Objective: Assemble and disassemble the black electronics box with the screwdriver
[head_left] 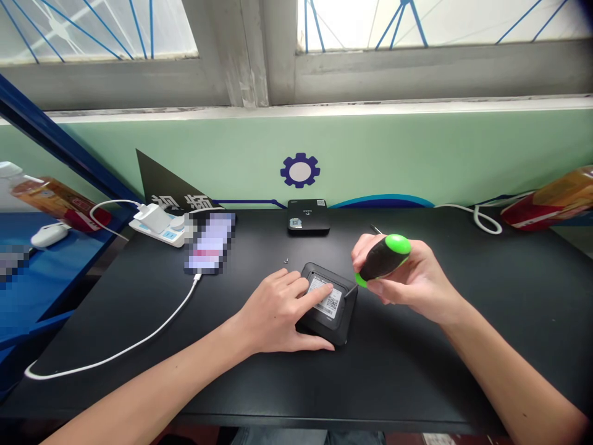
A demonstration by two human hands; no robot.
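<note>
A small black square box (pixel 341 309) lies upside down on the black table (pixel 417 371), its white label with a QR code facing up. My left hand (pixel 278 312) rests on it, fingers flat across the label and thumb against its near edge. My right hand (pixel 407 275) is closed round a screwdriver with a black and green handle (pixel 384 258); the thin shaft slants down to the box's right corner. A tiny screw (pixel 286 260) lies loose on the table behind the box.
A second black box (pixel 308 216) sits at the back by the wall. A phone (pixel 210 242) lies at the left, its white cable (pixel 139 340) trailing to the table's front-left; a white power strip with a charger (pixel 157 224) is beside it. Bottles lie at far left (pixel 55 198) and far right (pixel 551 201).
</note>
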